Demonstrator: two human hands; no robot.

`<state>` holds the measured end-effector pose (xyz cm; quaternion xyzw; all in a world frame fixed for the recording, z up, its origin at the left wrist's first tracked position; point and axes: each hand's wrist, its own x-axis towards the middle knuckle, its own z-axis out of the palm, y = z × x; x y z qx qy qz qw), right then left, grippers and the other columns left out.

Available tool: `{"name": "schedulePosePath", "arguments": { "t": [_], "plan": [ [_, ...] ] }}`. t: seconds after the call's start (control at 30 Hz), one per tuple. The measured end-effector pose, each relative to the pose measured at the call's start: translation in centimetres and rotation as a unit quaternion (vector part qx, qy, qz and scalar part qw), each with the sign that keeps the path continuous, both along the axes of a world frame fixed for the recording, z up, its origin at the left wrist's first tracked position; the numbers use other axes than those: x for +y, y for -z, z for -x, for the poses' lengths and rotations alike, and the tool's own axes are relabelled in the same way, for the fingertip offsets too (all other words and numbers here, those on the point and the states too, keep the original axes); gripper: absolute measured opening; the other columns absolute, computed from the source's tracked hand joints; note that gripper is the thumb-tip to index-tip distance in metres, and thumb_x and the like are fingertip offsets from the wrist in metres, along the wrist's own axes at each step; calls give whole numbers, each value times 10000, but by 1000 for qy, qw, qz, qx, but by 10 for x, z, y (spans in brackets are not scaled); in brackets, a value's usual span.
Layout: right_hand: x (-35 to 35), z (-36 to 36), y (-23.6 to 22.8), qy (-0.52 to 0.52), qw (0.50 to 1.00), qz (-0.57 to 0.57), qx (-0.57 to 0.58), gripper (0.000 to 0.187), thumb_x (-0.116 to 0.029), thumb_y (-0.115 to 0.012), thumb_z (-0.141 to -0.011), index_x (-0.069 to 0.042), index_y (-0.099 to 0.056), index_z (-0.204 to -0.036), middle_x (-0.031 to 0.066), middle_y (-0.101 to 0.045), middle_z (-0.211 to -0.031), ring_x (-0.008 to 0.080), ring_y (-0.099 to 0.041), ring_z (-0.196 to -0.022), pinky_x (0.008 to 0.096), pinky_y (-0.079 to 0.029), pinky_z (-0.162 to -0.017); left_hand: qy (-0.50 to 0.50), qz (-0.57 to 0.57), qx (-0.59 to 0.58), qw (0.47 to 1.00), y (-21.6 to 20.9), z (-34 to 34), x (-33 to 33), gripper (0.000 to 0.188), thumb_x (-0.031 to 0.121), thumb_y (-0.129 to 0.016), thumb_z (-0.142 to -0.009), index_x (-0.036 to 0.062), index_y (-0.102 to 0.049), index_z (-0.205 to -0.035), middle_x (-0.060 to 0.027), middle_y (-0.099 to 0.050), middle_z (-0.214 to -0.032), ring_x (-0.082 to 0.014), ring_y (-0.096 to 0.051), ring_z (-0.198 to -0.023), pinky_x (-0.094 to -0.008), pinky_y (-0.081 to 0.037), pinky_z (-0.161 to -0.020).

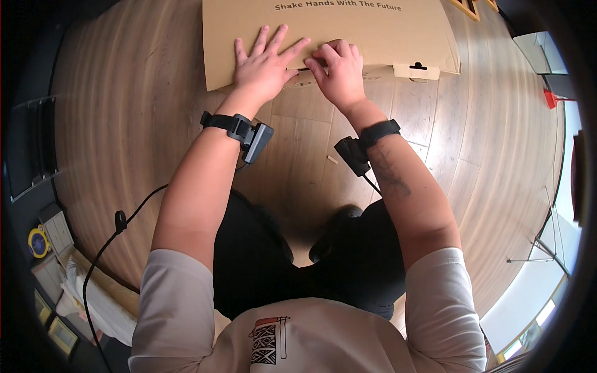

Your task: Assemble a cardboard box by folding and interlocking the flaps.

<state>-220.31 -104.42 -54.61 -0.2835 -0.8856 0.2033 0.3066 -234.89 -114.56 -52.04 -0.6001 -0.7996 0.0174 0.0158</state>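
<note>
A large brown cardboard box (385, 34) lies flat on the wooden floor ahead of me. My left hand (264, 62) rests palm down on its top near the front edge, fingers spread. My right hand (339, 68) is beside it, fingers curled and pinching at the box's front edge near a torn seam. Each wrist carries a black strap with a small black device. A plastic handle clip (418, 66) shows on the box's front edge to the right of my hands.
The wooden floor (124, 124) stretches all around. A small scrap (333, 159) lies on the floor near my right wrist. A black cable (118, 224) trails at the left. Boxes and clutter (56, 273) sit at the lower left. My dark-clothed legs are below.
</note>
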Motion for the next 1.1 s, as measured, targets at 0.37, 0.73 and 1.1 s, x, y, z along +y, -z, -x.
{"name": "schedulePosePath", "arguments": {
  "t": [0.37,0.73,1.1],
  "plan": [
    [-2,1,2,17,999,16,-32,149,-238,-703,-813,-126,-636,-885,38,-580,-1015,294,-501,-999,422,-380,-879,67,-13,-213,975,-9,30,-5,601,307,-686,-828,332,-470,-1389,-32,-284,-1549,-292,-203,-1443,-573,-145,-1147],
    [1,3,8,23,997,59,-50,113,-221,-678,-823,-141,-620,-878,51,-570,-1065,303,-487,-1026,431,-364,-891,3,-13,-378,926,-12,79,-37,487,227,-736,-768,243,-623,-1241,-27,-290,-1551,-253,-100,-1471,-447,-11,-1194],
    [4,1,9,11,998,52,-41,131,-231,-675,-831,-137,-618,-901,58,-563,-1087,307,-487,-1050,440,-360,-911,0,-31,-370,929,-3,79,-33,342,176,-732,-776,216,-679,-1112,-31,-313,-1541,-247,-117,-1470,-456,-26,-1192]
  ]
}}
